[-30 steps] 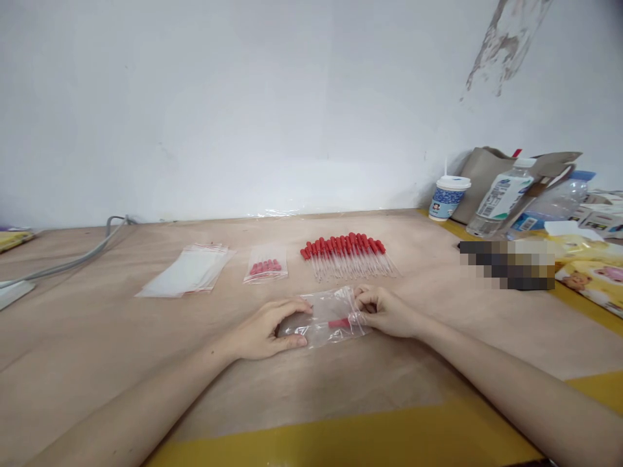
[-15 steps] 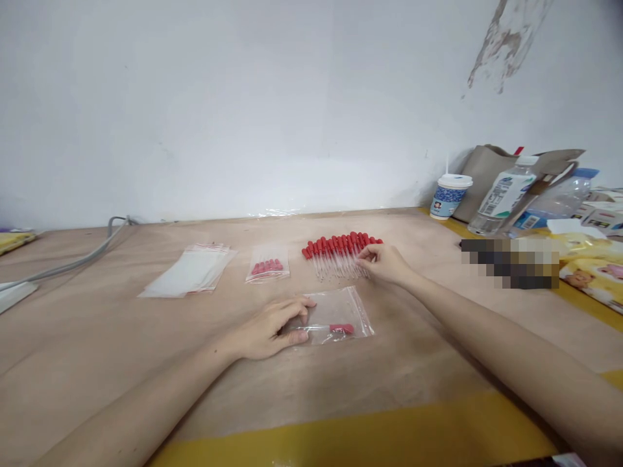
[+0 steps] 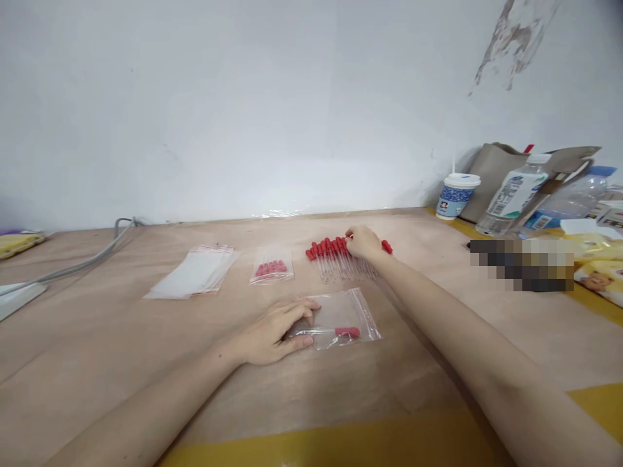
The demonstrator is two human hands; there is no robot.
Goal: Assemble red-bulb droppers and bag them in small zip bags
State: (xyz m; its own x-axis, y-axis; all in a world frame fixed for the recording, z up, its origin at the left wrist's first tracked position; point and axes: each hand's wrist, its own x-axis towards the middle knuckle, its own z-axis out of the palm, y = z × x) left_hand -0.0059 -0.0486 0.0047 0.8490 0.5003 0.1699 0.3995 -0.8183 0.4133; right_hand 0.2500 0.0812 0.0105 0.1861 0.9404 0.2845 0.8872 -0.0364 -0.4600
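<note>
Near the middle of the table, a clear zip-lock bag (image 3: 335,308) lies flat with a red-bulbed glass dropper (image 3: 346,332) inside it. My left hand (image 3: 280,331) holds the bag's left end down, thumb and curled fingers on the plastic. Behind the bag, a row of red-bulbed droppers (image 3: 327,246) lies side by side, bulbs pointing away from me. Over the right part of that row, my right hand (image 3: 365,245) pinches at a dropper's red bulb; the hand hides several of them. To the left rests another zip-lock bag (image 3: 271,267) with several droppers in it.
A stack of flat zip-lock bags (image 3: 192,272) lies on the left. Farther left are a grey cable (image 3: 104,245) and a yellow packet (image 3: 22,243). At the right stand a paper cup (image 3: 456,194), a grey bag (image 3: 487,172), a plastic bottle (image 3: 516,194) and yellow packaging (image 3: 601,279).
My right hand has moved away from me and slightly left, from the row's right end to the bulbs. The left hand stays on the bag. The whole view has shifted slightly.
</note>
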